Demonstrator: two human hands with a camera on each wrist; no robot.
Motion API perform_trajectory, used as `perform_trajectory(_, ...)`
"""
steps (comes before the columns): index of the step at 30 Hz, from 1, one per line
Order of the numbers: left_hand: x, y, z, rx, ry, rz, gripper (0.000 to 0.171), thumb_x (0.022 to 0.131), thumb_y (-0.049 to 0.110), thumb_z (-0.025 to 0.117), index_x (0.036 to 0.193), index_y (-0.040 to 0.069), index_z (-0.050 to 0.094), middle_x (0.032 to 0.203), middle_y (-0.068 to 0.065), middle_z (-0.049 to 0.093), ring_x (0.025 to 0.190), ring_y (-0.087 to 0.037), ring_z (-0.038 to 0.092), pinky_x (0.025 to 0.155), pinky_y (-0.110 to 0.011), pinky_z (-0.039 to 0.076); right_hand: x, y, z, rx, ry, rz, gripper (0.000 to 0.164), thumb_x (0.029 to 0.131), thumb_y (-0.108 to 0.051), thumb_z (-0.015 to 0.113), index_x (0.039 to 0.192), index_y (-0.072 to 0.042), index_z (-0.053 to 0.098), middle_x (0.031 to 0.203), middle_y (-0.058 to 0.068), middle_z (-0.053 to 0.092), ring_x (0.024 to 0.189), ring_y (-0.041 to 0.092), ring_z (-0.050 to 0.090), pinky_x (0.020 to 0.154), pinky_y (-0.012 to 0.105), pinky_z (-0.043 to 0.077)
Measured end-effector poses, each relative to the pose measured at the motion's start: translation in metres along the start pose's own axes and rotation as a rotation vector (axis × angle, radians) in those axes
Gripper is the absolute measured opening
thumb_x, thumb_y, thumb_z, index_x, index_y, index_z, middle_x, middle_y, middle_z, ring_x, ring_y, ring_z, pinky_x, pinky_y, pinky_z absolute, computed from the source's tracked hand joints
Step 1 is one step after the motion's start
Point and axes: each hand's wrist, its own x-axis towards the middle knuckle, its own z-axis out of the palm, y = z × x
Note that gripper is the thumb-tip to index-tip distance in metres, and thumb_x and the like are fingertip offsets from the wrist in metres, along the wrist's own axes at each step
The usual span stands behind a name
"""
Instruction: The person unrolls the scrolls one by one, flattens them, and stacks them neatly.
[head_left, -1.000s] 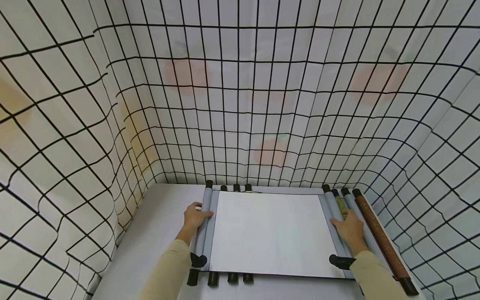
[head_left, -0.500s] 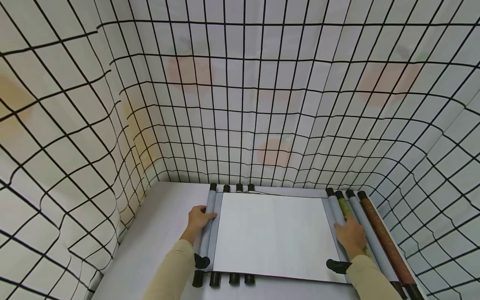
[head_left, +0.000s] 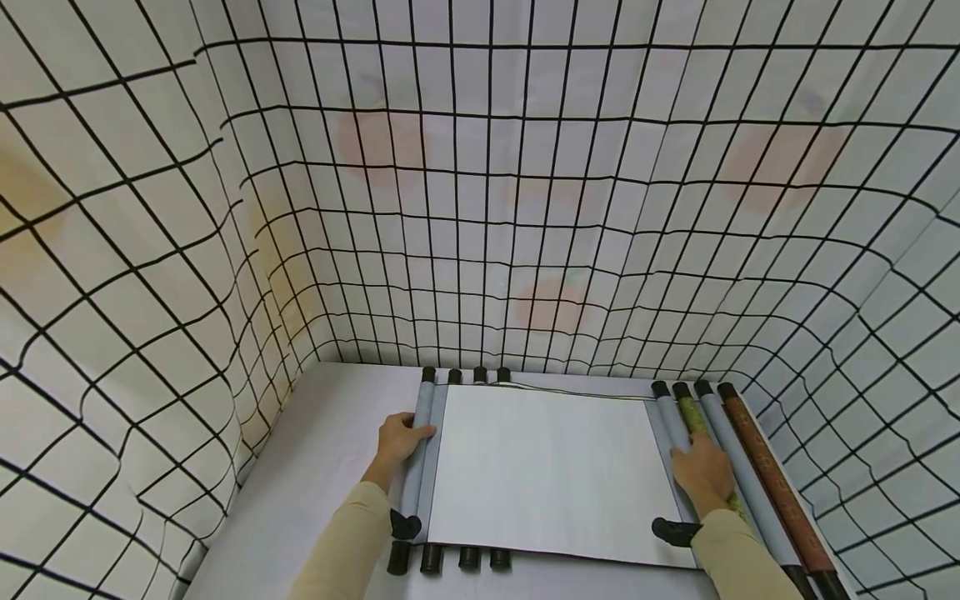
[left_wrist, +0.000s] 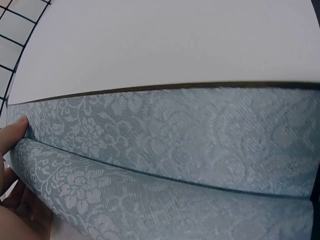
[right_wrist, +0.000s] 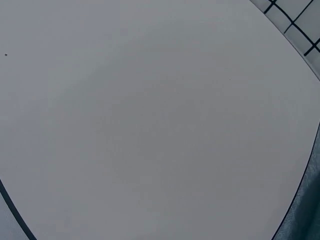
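A hanging scroll (head_left: 555, 467) lies partly unrolled, blank white paper with pale blue floral brocade at both ends. My left hand (head_left: 396, 442) grips its left roll (head_left: 426, 408), thumb on top and fingers curled beneath; in the left wrist view the thumb (left_wrist: 12, 134) presses the brocade roll (left_wrist: 100, 192). At the other end, my right hand (head_left: 703, 473) holds the right roll (head_left: 672, 421), its thumb on the inner side and its fingers over the neighbouring green roll (head_left: 688, 410). The right wrist view has only white paper (right_wrist: 160, 120) and brocade edges; the hand is hidden there.
Right of the right hand lie another pale blue roll (head_left: 738, 467) and a brown patterned roll (head_left: 772, 467). Black knobs (head_left: 469, 558) of other scrolls stick out from under the paper. Black wire mesh (head_left: 487, 250) surrounds the white table (head_left: 330, 408) at the back and sides.
The scroll's right end has slid slightly toward my body with the right hand. My left hand keeps its grip on the left roll. The head view has shifted a little.
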Motion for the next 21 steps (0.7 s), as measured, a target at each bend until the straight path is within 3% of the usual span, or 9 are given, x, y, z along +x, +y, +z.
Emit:
perform_trajectory(6, -0.004, -0.005, -0.002, 0.004, -0.011, 0.002, 0.058, 0.085, 0.023, 0.087, 0.126, -0.012, 0.065, 0.113, -0.022, 0.069, 0.103, -0.036, 0.065, 0.088, -0.051, 0.053, -0.004, 0.003, 0.002, -0.041, -0.013, -0.039, 0.049, 0.097, -0.018, 0.064, 0.132, 0.015, 0.054, 0.124, 0.039, 0.058, 0.105, 0.060, 0.057, 0.074, 0.066, 0.050)
perform_trajectory(13, -0.007, -0.006, -0.005, -0.002, -0.012, 0.007, 0.060, 0.084, 0.024, 0.088, 0.127, -0.010, 0.065, 0.110, -0.018, 0.068, 0.101, -0.031, 0.063, 0.089, -0.049, 0.053, -0.002, 0.002, 0.005, -0.094, -0.006, -0.091, 0.051, 0.096, -0.019, 0.066, 0.133, 0.016, 0.056, 0.126, 0.039, 0.057, 0.109, 0.061, 0.054, 0.080, 0.068, 0.049)
perform_trajectory(21, -0.004, -0.001, -0.007, 0.004, -0.043, -0.008, 0.065, 0.082, 0.023, 0.089, 0.132, -0.008, 0.060, 0.111, -0.019, 0.065, 0.101, -0.034, 0.062, 0.089, -0.051, 0.052, 0.009, 0.010, -0.001, -0.116, -0.087, -0.187, 0.057, 0.093, -0.020, 0.066, 0.130, 0.021, 0.053, 0.123, 0.043, 0.056, 0.110, 0.060, 0.054, 0.088, 0.068, 0.046)
